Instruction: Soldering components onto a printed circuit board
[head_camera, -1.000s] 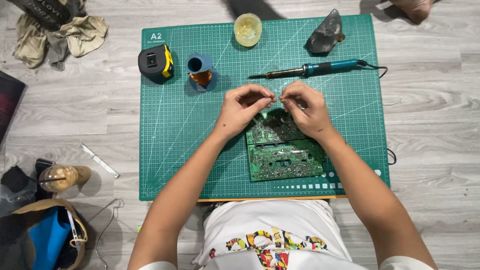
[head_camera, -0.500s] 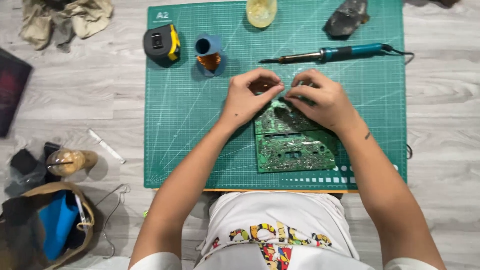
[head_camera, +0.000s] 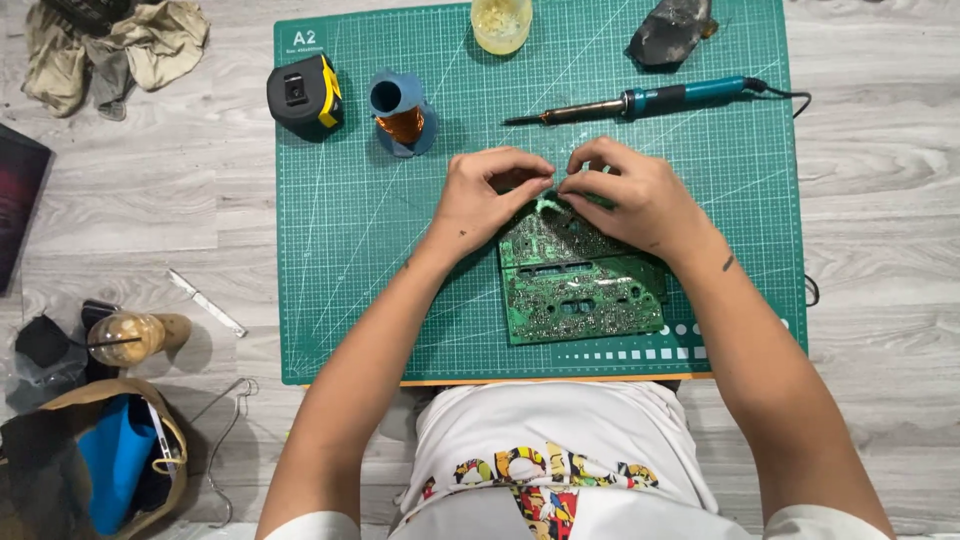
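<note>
Left hand (head_camera: 488, 195): fingertips pinched at the circuit board's (head_camera: 580, 285) top edge.
Right hand (head_camera: 630, 195): pinching there too, fingertips meeting.
Soldering iron (head_camera: 640, 102): lying just beyond, on the cutting mat (head_camera: 340, 250).

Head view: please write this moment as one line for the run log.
left hand: pinching at board top edge | right hand: same spot | board: flat on mat | soldering iron: lying behind hands

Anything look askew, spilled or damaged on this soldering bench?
Nothing spilled. The circuit board lies slightly askew to the green mat's grid. The soldering iron lies directly on the mat, with no stand visible.
</note>
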